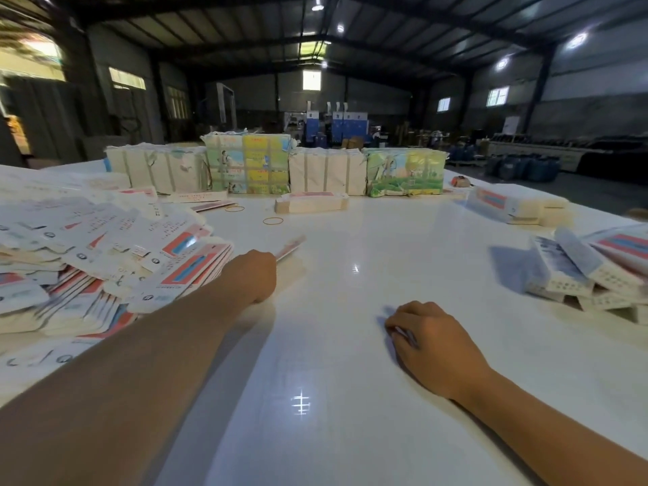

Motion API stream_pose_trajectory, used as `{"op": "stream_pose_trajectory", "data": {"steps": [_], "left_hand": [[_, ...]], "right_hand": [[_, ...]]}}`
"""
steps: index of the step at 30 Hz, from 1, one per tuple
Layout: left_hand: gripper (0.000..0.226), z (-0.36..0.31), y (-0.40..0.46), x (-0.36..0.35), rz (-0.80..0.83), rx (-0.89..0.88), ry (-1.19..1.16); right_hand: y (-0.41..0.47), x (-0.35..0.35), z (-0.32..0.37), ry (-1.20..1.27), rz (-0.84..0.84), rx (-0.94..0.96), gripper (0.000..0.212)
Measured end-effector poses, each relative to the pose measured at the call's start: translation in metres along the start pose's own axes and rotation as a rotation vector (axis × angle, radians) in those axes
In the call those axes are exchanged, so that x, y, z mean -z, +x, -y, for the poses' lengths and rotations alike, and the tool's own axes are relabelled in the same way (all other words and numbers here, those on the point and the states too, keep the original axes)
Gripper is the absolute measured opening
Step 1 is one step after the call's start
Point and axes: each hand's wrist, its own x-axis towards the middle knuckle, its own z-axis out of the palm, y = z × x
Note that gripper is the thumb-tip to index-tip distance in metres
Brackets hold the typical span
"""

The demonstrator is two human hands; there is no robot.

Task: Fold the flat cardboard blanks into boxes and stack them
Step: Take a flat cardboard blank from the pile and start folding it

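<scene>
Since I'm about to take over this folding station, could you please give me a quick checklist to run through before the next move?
1. Blank in hand: the left hand grips one flat blank by its near end. Ok.
2. Right hand free to help fold: it rests on the table, fingers curled, holding nothing. Ok.
3. Folding space: the white surface between the hands is bare. Ok.
4. Supply: the heap of flat blanks lies at the left, beside the left arm. Ok.
5. Stack spot: the folded boxes lie leaning on one another at the right, not squared. Not ok.
6. Only a single blank pinched: cannot tell, blurred.
</scene>
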Motion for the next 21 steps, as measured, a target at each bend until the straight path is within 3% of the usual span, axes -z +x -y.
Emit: {"op": "stream_pose_trajectory", "data": {"steps": [6, 10, 11, 13, 17, 21], "left_hand": [[0.07, -0.039, -0.062, 0.021, -0.078, -0.286, -0.131], [0.061, -0.049, -0.11, 0.013, -0.241, -0.48, -0.064], [0.058, -0.048, -0.12, 0.01, -0.282, -0.498, -0.033], [0.076, -0.044, -0.135, 0.001, -0.336, -0.502, 0.02], [0.102, -0.036, -0.15, -0.011, -0.3, -0.512, 0.032], [0.095, -0.033, -0.149, -0.009, -0.287, -0.562, -0.002]], "right_hand": [[0.001, 0.004, 0.003, -0.063, 0.048, -0.008, 0.028], [0.0, 0.009, 0.007, -0.099, 0.086, -0.021, 0.03], [0.0, 0.01, 0.007, -0.098, 0.092, -0.031, 0.029], [-0.001, 0.012, 0.008, -0.067, 0.09, -0.052, 0.029], [-0.001, 0.011, 0.006, -0.073, 0.144, -0.131, 0.033], [0.002, 0.008, 0.003, -0.007, 0.156, -0.188, 0.029]]}}
